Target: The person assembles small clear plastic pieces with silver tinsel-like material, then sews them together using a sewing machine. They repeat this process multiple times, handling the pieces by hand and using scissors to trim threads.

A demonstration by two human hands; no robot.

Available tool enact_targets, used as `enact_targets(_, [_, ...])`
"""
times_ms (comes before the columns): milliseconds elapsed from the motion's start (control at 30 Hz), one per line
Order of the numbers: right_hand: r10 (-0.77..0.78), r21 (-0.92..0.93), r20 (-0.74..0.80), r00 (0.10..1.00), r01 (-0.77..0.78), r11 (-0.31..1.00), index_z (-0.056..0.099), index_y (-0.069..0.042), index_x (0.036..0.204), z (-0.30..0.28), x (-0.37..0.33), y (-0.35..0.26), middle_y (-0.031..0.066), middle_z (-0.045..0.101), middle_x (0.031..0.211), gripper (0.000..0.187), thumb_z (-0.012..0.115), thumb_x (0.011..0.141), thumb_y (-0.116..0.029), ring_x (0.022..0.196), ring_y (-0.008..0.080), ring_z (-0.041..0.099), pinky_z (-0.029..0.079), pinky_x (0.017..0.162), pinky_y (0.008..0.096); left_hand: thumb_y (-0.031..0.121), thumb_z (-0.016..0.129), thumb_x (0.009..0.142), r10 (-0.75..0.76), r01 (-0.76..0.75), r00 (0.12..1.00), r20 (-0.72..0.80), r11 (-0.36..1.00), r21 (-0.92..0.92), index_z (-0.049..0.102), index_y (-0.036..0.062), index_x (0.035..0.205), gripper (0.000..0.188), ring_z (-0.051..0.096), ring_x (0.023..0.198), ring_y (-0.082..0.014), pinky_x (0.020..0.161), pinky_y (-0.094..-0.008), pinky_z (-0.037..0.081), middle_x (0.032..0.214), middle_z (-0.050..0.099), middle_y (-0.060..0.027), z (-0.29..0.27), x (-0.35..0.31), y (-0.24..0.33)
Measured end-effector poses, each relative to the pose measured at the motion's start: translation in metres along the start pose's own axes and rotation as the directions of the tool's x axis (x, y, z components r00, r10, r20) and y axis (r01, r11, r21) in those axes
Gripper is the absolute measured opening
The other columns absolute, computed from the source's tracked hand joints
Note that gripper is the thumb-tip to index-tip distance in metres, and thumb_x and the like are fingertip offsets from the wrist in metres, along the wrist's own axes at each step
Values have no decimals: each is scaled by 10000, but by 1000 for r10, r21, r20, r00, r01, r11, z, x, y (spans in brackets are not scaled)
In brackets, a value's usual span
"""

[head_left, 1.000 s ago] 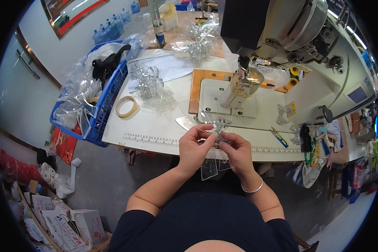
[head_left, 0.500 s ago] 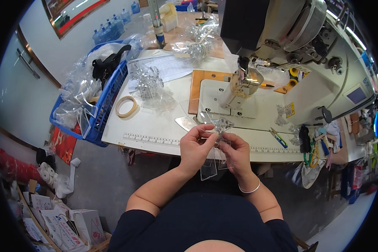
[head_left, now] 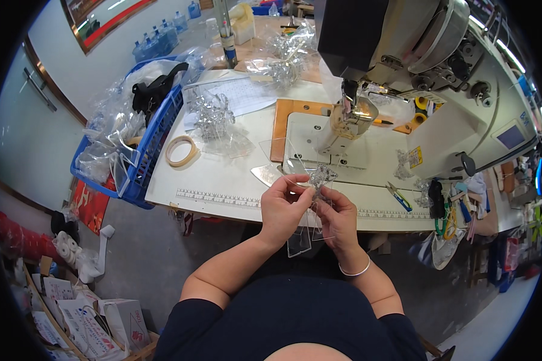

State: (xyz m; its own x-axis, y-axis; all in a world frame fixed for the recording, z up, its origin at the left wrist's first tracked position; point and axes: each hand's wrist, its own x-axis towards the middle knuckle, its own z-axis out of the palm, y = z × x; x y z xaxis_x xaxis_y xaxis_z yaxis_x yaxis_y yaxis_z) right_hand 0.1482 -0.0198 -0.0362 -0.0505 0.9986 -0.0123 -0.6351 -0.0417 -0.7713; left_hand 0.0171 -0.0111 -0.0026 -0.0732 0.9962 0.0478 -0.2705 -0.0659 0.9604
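Both my hands are together over the front edge of the table, before the sewing machine point(head_left: 439, 102). Pinched in the fingers of my left hand point(head_left: 281, 207) are clear plastic pieces point(head_left: 299, 245), whose flat ends hang below the fingers. My right hand point(head_left: 339, 218) grips the same bundle from the other side, thumb and fingers closed. A cluster of small silver metal parts point(head_left: 323, 174) pokes up between the fingertips; its exact kind is too small to tell. Another thin clear sheet stands out above my left fingers, toward the machine's plate point(head_left: 310, 135).
To the left lie a tape roll point(head_left: 180, 151), a pile of silver parts in clear plastic point(head_left: 211, 117) and paper sheets point(head_left: 253, 99). A blue basket point(head_left: 156, 129) stands beside the table. Thread snips point(head_left: 398, 197) lie at right, and a ruler strip point(head_left: 223, 200) runs along the front edge.
My hands have shifted only slightly, and the clear sheet above my left fingers has tilted a little. Both hands keep their hold on the bundle.
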Motion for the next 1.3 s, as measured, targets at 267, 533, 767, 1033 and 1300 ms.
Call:
enact_targets(267, [-3,-14,25,1000,4,1000,603,58,1047,-2,2,-2,139,620,1016,246,599,808,114,911,210,627,545,844,348,-13,647,819,-17,18,999,33,1000,-19,578,-34,1031,223,592,721,-81,693,-219,508,804,626,-45,-3,3,0])
enact_targets(533, [-1,-10,19,1000,1,1000,606,59,1038,-2,3,-2,131,623,995,252,599,795,124,905,210,625,545,843,349,-6,652,819,-15,17,999,47,999,-42,577,-36,1038,233,592,730,-82,694,-218,508,811,622,-46,-2,2,2])
enact_targets(767, [-16,-45,8,1000,17,999,611,56,1032,-2,4,-2,125,623,991,245,608,795,118,898,192,619,545,835,336,8,663,816,-8,8,999,39,1000,7,572,-31,1036,242,588,713,-80,695,-217,508,777,614,-35,-2,5,-2])
enact_targets(1033, [-41,-111,51,998,47,993,584,36,1107,-11,4,4,132,623,1042,281,579,831,89,911,200,629,534,861,366,82,666,818,-74,75,994,75,997,-19,552,-41,1080,310,596,847,-107,676,-229,509,910,613,-67,-8,17,-18])
enact_targets(1300, [124,-33,59,990,-123,992,581,34,1100,0,2,-15,90,587,1002,241,563,859,36,906,156,597,541,823,317,100,610,858,-215,215,955,204,976,24,648,-35,911,150,566,708,-79,679,-235,475,799,642,-36,-12,19,-5])
